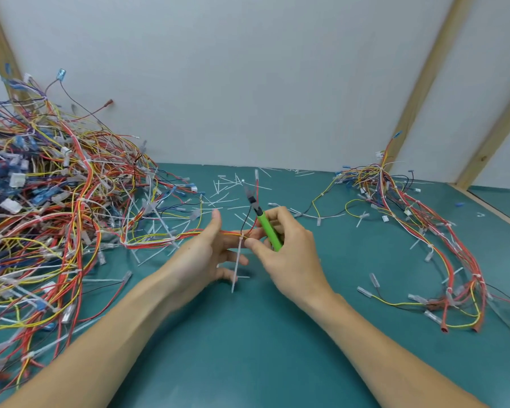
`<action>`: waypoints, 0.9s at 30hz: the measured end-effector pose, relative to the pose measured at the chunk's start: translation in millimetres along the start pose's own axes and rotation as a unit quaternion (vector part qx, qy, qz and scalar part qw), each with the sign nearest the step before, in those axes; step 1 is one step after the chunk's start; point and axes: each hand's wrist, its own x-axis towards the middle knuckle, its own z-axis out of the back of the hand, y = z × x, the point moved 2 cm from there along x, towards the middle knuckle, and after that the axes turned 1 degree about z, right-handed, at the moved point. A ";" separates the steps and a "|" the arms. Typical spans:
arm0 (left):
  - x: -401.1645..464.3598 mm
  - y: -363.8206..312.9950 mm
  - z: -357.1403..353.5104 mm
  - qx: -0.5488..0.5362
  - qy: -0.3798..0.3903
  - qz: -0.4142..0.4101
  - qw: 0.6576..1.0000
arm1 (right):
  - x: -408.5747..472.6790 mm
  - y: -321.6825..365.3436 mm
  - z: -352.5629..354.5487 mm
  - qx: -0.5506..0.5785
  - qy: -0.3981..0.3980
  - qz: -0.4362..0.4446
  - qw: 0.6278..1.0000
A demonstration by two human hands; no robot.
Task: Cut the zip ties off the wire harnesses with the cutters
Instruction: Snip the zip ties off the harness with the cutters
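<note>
Between both hands, thin white zip tie (238, 260)

We see a teal desk (248, 348) backed by a white wall (233, 83), with slanting wooden battens (424, 83) near its right corner.

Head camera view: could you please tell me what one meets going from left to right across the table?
Large tangled pile of wire harnesses → left hand under a wire bundle → hanging white zip tie → right hand gripping the green-handled cutters → smaller heap of wire harnesses.
</note>
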 end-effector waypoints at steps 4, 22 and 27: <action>-17.0 -8.0 -6.4 0.277 -0.114 -0.157 0.941 | 11.4 -2.7 13.1 0.099 -0.032 -0.103 0.989; -20.7 -21.5 2.1 0.580 -0.139 -0.368 0.713 | 6.5 -4.0 24.5 0.196 0.244 -0.291 0.904; -25.4 -20.0 -1.3 0.524 -0.064 -0.295 0.797 | 11.5 0.6 34.1 0.247 0.180 -0.211 0.928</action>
